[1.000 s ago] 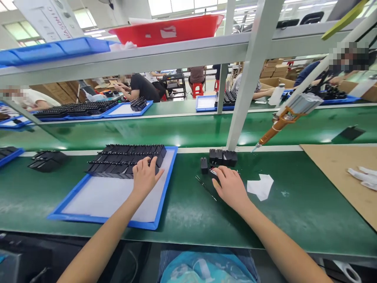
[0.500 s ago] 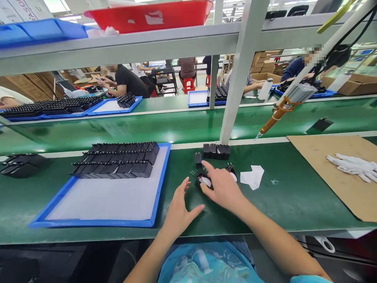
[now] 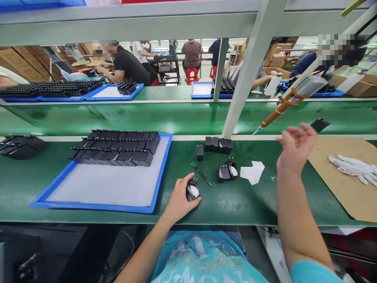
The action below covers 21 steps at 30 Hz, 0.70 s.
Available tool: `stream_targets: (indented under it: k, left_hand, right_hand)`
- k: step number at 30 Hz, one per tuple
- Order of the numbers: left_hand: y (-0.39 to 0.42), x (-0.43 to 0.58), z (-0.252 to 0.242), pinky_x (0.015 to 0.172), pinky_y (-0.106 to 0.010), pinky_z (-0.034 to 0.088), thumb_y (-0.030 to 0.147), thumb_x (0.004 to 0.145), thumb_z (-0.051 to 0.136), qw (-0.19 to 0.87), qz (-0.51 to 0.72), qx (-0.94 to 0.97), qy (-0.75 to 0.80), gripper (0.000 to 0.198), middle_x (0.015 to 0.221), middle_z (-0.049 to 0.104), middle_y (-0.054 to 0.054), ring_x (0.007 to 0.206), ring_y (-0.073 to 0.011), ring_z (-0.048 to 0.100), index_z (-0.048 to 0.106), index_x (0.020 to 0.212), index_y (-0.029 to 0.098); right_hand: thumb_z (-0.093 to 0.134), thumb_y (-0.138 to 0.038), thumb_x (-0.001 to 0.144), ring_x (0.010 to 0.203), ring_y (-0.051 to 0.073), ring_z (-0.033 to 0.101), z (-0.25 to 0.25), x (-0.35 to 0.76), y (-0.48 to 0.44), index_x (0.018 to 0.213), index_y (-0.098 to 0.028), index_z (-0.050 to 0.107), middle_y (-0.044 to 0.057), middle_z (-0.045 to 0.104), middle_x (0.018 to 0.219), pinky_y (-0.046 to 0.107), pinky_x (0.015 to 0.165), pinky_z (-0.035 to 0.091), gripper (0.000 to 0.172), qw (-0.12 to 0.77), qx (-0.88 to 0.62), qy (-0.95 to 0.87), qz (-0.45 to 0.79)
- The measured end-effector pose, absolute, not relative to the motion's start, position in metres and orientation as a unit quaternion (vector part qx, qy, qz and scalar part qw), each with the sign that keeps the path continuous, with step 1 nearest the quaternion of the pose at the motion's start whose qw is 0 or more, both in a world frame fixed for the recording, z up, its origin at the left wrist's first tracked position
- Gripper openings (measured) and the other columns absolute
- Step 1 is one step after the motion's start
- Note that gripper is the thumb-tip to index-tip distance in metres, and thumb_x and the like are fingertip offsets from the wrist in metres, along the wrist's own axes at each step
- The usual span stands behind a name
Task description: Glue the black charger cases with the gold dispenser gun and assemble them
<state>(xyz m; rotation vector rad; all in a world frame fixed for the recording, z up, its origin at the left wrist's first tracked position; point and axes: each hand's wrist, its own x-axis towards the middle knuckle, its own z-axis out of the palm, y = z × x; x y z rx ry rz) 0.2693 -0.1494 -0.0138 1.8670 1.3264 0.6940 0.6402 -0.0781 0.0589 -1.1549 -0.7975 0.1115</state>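
My left hand [image 3: 180, 198] is closed round a black plug adapter housing [image 3: 193, 191], whose open side shows a white part inside. My right hand [image 3: 295, 147] is raised to the right of the dispensing syringe [image 3: 275, 114], apart from it. Its fingers are bent, loosely apart and a little blurred, with nothing visible in them. Tweezers [image 3: 201, 174] lie on the green bench beyond my left hand. To their right sits an opened adapter [image 3: 227, 171] with prongs and a white part. A single black adapter [image 3: 199, 152] stands behind the tweezers.
A blue-rimmed tray [image 3: 103, 207] at left carries rows of black adapters [image 3: 114, 149]. Several adapters [image 3: 218, 145] stand by the metal post [image 3: 246, 67]. White paper [image 3: 252, 172] lies at right, and white gloves [image 3: 355, 169] rest on cardboard [image 3: 332, 177]. Co-workers sit beyond the green belt [image 3: 141, 118].
My left hand has taken hold of the adapter housing. My right hand has left it and risen to the right, near the dispenser. The tweezers now show on the bench. The view has tilted down.
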Motion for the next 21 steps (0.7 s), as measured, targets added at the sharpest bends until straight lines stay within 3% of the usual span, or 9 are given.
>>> stream_targets:
  k: [3, 6, 9, 12, 16, 21]
  left_hand:
    - [-0.15, 0.261, -0.009, 0.104, -0.042, 0.046, 0.016, 0.074, 0.067, 0.389, 0.261, 0.726, 0.503, 0.076, 0.139, 0.05, -0.009, 0.115, -0.0231, 0.058, 0.036, 0.143, 0.028]
    - [-0.154, 0.259, -0.014, 0.105, -0.041, 0.047, 0.018, 0.077, 0.066, 0.401, 0.254, 0.728, 0.496, 0.081, 0.15, 0.041, -0.008, 0.119, -0.0234, 0.059, 0.028, 0.148, 0.03]
    - [-0.158, 0.268, -0.024, 0.109, -0.045, 0.044, 0.028, 0.076, 0.072, 0.364, 0.274, 0.723, 0.519, 0.087, 0.152, 0.04, -0.009, 0.132, -0.0279, 0.049, 0.025, 0.149, 0.028]
    - [-0.162, 0.278, -0.032, 0.108, -0.044, 0.045, 0.031, 0.077, 0.072, 0.335, 0.303, 0.711, 0.538, 0.084, 0.152, 0.041, -0.009, 0.133, -0.0276, 0.048, 0.026, 0.148, 0.027]
    - [-0.165, 0.271, -0.032, 0.108, -0.038, 0.046, 0.021, 0.082, 0.062, 0.357, 0.324, 0.712, 0.511, 0.077, 0.154, 0.038, -0.008, 0.133, -0.0233, 0.049, 0.026, 0.149, 0.029]
    - [-0.167, 0.248, -0.033, 0.106, -0.04, 0.047, 0.018, 0.08, 0.06, 0.369, 0.341, 0.689, 0.522, 0.069, 0.148, 0.046, -0.011, 0.133, -0.0249, 0.049, 0.035, 0.144, 0.025]
  right_hand:
    - [0.063, 0.005, 0.06, 0.098, 0.013, 0.054, 0.067, 0.703, -0.027, 0.125, -0.03, 0.043, 0.012, 0.043, 0.129, 0.034, 0.073, 0.045, 0.076, 0.77, -0.561, -0.277, 0.124]
    - [0.062, 0.012, 0.052, 0.088, 0.009, 0.054, 0.072, 0.725, 0.005, 0.121, -0.031, 0.048, 0.013, 0.042, 0.132, 0.034, 0.068, 0.041, 0.082, 0.748, -0.57, -0.273, 0.2]
    - [0.061, 0.014, 0.05, 0.078, 0.006, 0.06, 0.074, 0.718, 0.013, 0.107, -0.026, 0.057, 0.005, 0.058, 0.115, 0.032, 0.065, 0.039, 0.07, 0.726, -0.544, -0.305, 0.291]
    - [0.062, 0.01, 0.055, 0.079, 0.013, 0.07, 0.076, 0.701, 0.004, 0.099, -0.021, 0.061, 0.003, 0.068, 0.101, 0.036, 0.065, 0.041, 0.054, 0.69, -0.503, -0.348, 0.387]
    - [0.064, 0.007, 0.061, 0.079, 0.017, 0.074, 0.08, 0.682, -0.013, 0.105, -0.022, 0.06, 0.005, 0.07, 0.108, 0.042, 0.073, 0.045, 0.053, 0.659, -0.47, -0.37, 0.455]
    - [0.071, -0.002, 0.067, 0.069, 0.014, 0.072, 0.073, 0.67, -0.036, 0.111, -0.025, 0.062, 0.004, 0.07, 0.107, 0.04, 0.074, 0.049, 0.051, 0.669, -0.462, -0.368, 0.451]
